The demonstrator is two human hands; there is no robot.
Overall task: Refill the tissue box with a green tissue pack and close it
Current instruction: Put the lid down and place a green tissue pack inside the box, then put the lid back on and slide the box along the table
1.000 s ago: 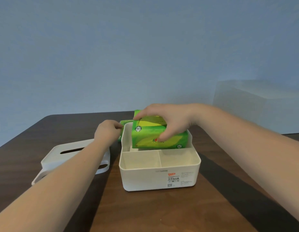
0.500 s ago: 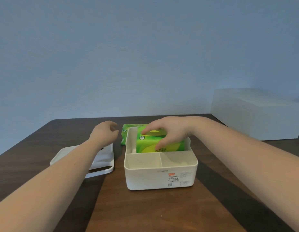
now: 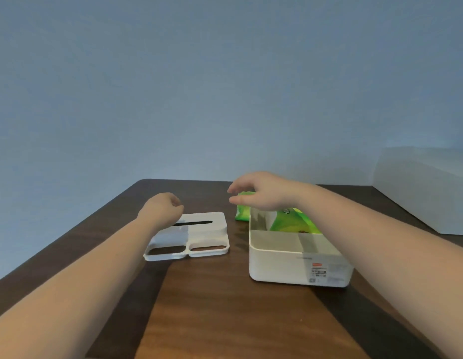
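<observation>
- Table [image 3: 225, 320]: dark wood, bears every item listed; my two bare forearms reach across it from the near edge.
- Tissue box [image 3: 284, 268]: white, open-topped, right of centre; two small front compartments lie empty; the long rear compartment holds the pack.
- Lid [image 3: 204, 226]: white, lying flat on the table left of the box, apart from it; dispensing slot runs left to right, two cut-outs along its near edge; its long axis runs roughly parallel to the box's, so I judge it needs only lifting and carrying rightward, no turn.
- Green tissue pack [image 3: 295, 222]: seated in the rear compartment, long axis left to right; whether it lies fully flat I cannot tell.
- Second green pack [image 3: 242, 213]: on the table behind the box's left rear corner, partly hidden.
- My right hand [image 3: 261, 193]: hovering above the box's rear left corner, fingers spread, holding nothing.
- My left hand [image 3: 160, 209]: loosely curled, empty, over the lid's far left corner; the nearer hand to the lid, which lies directly beneath and to its right.
</observation>
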